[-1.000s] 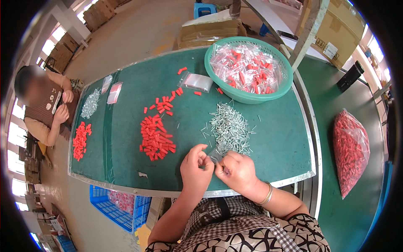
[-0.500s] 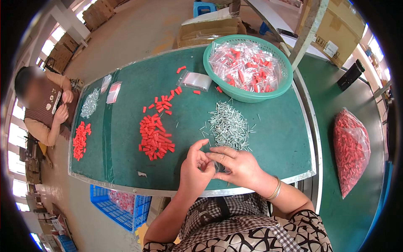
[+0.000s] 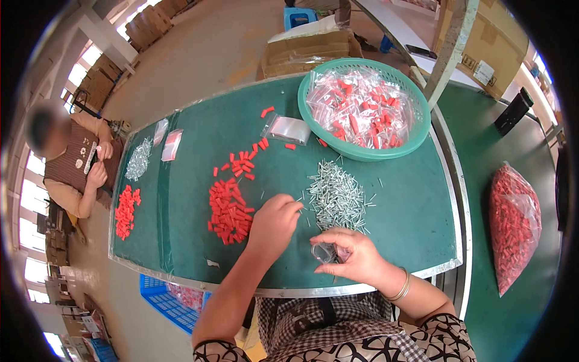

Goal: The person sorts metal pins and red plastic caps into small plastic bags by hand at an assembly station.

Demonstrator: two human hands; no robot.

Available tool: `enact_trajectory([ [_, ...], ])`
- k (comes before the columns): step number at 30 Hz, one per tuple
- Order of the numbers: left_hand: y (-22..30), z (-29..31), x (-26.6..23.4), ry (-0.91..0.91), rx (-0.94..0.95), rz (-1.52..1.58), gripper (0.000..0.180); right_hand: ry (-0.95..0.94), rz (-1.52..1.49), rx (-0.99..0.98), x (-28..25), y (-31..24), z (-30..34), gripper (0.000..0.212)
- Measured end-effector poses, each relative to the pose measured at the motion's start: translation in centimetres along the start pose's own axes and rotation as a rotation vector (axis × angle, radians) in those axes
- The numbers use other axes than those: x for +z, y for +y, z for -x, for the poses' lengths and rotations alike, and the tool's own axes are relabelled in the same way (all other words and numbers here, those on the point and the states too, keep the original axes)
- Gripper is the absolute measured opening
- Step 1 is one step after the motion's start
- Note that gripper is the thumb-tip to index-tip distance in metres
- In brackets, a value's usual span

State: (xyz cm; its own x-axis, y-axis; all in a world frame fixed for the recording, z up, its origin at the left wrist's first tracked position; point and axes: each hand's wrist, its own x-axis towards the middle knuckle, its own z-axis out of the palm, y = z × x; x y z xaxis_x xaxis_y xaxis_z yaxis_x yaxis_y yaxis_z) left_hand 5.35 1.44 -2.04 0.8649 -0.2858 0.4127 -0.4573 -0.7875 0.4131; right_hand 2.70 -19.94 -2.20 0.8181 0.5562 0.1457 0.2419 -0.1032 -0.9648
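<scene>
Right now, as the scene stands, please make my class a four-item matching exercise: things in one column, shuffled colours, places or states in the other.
1. Round basket
2. Slatted crate
3. Larger heap of metal fasteners
4. Right hand

A. Blue, partly hidden by the table
B. Holding a clear plastic bag
C. Green, piled with filled bags
D. Silver, lying loose

Pairs: 1-C, 2-A, 3-D, 4-B
</scene>
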Motion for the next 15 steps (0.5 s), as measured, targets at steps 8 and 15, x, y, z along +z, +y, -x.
enact_trajectory([
  [8,0.4,-3.5,0.3,-0.453,0.307,-0.357,0.007,0.012,0.02,-0.026,-0.1,-0.1,-0.2,0.05],
  [15,-1.0,-2.7,1.1,-0.263,0.21,-0.322,0.011,0.011,0.034,-0.02,-0.6,-1.0,0.0,0.049],
])
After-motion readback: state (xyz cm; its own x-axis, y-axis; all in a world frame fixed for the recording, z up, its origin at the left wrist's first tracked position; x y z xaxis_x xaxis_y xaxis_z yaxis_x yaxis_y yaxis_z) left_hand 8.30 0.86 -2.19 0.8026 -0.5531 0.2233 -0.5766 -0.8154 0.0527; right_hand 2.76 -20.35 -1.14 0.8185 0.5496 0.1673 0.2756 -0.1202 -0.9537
